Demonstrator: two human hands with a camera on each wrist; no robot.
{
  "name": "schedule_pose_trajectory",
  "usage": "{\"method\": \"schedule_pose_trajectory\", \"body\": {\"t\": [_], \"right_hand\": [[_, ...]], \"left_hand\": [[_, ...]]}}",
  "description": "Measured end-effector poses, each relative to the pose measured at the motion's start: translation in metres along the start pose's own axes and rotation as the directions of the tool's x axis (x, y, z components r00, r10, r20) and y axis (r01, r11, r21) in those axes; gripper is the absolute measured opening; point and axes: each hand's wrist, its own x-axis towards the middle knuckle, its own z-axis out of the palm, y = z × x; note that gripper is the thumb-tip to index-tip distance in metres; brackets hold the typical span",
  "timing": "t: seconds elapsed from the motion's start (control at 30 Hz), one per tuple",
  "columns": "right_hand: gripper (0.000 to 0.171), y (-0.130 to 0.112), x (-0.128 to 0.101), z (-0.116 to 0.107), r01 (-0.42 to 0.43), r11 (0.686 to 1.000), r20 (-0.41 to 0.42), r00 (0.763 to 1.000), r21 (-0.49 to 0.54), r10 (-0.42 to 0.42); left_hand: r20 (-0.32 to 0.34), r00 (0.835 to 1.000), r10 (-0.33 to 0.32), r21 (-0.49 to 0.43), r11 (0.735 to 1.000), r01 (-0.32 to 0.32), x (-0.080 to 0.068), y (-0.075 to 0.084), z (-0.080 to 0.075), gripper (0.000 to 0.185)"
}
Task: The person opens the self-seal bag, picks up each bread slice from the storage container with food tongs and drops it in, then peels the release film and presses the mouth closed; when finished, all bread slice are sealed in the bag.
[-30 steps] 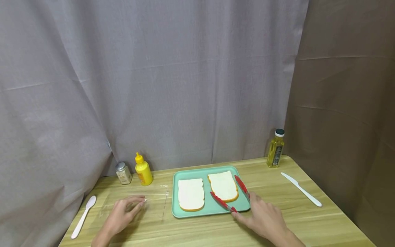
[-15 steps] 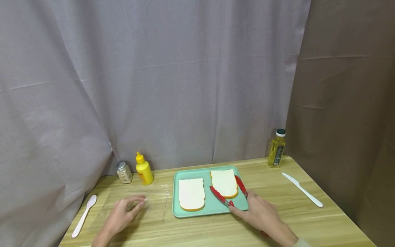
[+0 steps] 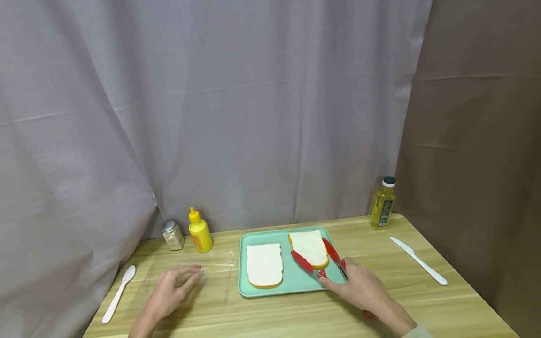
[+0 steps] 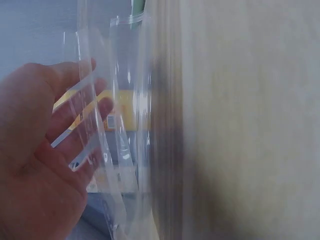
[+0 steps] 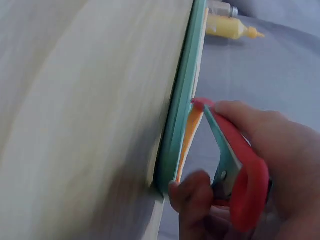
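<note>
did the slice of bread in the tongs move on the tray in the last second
Yes. The right slice, pinched by the red tongs in the right hand, has slid toward the tray's far edge, away from the near rim.

Probably a staged food-prep set, not a real kitchen: a wooden table with condiment bottles stands against hung grey and brown curtains.

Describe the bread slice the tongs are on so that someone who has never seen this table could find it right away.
Find the green tray in the middle of the wooden table. Two bread slices lie on it side by side. It is the right slice, set farther back, with the red tongs straddling it; the left slice is untouched.
</note>
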Motion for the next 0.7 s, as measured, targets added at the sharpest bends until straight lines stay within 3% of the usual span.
{"method": "schedule_pose_trajectory", "body": {"t": [0.17, 0.5, 0.7], "right_hand": [[0.106, 0.012, 0.004, -0.010, 0.014, 0.996, 0.032, 0.999, 0.089, -0.017], [0.101, 0.027, 0.009, -0.013, 0.034, 0.981, 0.048, 0.998, 0.193, -0.044], [0.084, 0.038, 0.013, -0.013, 0.056, 0.949, 0.013, 0.998, 0.309, -0.063]], "left_hand": [[-0.048, 0.999, 0.018, 0.030, 0.999, -0.017, 0.002, -0.001, -0.001, 0.014], [-0.004, 1.000, -0.018, 0.012, 1.000, 0.018, -0.002, -0.002, 0.000, 0.017], [-0.010, 1.000, -0.007, 0.013, 1.000, 0.007, -0.001, -0.001, 0.001, 0.018]]}}
